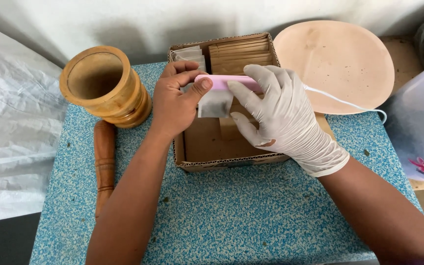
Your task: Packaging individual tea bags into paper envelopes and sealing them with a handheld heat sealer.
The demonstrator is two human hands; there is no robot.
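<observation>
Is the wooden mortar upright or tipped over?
Upright: the wooden mortar stands on its base on the blue table, mouth facing up.

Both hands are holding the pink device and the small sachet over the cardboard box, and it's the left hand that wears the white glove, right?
Not quite: the head view shows the white glove on the right hand; the left hand is bare. Both do hold the pink device and small sachet over the cardboard box.

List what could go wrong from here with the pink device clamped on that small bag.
1. The bare left hand has its thumb right beside the pink sealer; it might get pinched or burned.
2. The small bag hangs over the cardboard box; its contents could spill if it slips.
3. The white cord trails across the round plate and could snag.
</observation>
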